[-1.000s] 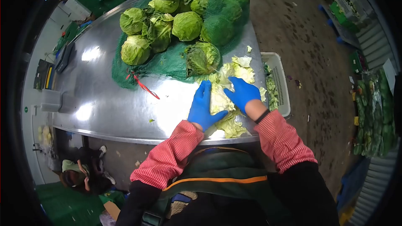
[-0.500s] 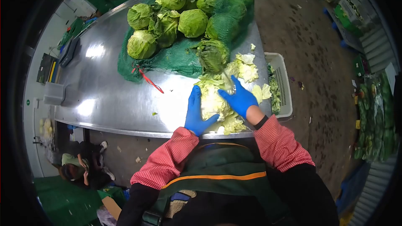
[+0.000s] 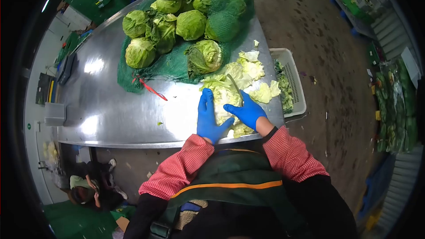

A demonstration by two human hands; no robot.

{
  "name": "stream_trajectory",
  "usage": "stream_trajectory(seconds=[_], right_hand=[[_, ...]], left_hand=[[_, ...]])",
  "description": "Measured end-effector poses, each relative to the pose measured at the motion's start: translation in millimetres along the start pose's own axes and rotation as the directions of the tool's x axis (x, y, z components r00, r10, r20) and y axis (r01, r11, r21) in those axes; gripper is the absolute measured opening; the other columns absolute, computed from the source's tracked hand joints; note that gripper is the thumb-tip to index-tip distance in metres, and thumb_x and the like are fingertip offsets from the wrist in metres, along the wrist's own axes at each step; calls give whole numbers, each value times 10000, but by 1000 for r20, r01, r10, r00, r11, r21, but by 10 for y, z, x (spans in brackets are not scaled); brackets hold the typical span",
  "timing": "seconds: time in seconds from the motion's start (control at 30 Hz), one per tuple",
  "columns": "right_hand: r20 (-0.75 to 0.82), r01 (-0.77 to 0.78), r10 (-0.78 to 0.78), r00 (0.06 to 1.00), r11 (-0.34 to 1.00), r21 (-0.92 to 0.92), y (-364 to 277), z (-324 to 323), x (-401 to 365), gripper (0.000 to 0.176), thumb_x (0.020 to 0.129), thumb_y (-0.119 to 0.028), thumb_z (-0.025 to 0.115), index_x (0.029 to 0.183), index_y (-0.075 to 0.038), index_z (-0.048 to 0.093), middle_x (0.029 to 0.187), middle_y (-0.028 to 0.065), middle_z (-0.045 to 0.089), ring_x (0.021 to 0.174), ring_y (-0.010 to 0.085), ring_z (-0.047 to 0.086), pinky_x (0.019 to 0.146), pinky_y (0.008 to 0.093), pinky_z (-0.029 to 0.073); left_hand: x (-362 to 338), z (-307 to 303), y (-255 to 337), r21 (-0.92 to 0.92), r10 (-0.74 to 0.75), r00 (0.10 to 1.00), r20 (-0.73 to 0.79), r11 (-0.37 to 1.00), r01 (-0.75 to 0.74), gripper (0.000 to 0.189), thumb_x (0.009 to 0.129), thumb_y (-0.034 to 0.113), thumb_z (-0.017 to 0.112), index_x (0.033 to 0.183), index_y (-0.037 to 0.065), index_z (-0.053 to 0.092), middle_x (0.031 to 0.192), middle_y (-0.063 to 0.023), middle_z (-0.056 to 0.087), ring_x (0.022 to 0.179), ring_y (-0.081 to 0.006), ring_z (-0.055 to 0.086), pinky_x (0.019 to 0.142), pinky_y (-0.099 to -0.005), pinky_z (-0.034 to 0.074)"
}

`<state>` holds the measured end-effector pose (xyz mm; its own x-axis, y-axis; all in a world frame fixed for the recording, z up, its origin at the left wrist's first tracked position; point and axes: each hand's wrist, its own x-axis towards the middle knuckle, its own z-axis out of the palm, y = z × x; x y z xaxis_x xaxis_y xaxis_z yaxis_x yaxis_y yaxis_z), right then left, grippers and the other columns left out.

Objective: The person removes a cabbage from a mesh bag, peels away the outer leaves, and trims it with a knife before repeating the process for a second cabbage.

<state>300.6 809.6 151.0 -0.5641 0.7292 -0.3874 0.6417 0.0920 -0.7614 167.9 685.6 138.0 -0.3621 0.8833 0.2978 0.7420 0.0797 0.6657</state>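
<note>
The left hand [image 3: 208, 116], blue-gloved, lies flat with fingers spread against the side of a pale, trimmed round cabbage head [image 3: 223, 99] near the front edge of the shiny steel counter [image 3: 110, 106]. The right hand [image 3: 246, 111] is closed around what looks like a slim dark knife [image 3: 234, 86], its blade across the head. A second ago both hands lay flat on loose leaves; now the head is steadied under the blade. Pale torn leaves [image 3: 254, 68] lie just beyond. A white slatted plastic crate [image 3: 295, 77] of trimmings stands beside the counter, and a green net sack of cabbages [image 3: 177, 64] lies behind.

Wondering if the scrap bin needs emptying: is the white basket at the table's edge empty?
No, the white basket has green leaf scraps lying along its side nearest the table.
</note>
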Motion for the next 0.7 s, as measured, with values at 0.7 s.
stream_trajectory(seconds=[0.7], right_hand=[[293, -166, 44, 955, 898, 407, 160, -64, 11, 602, 811, -328, 729, 1276, -23, 498, 975, 86, 642, 717, 115, 610, 537, 261, 493]], left_hand=[[-163, 76, 131, 92, 42, 999, -32, 995, -39, 1064, 701, 362, 793, 1471, -37, 177, 1484, -308, 207, 1332, -474, 282, 1102, -487, 279]])
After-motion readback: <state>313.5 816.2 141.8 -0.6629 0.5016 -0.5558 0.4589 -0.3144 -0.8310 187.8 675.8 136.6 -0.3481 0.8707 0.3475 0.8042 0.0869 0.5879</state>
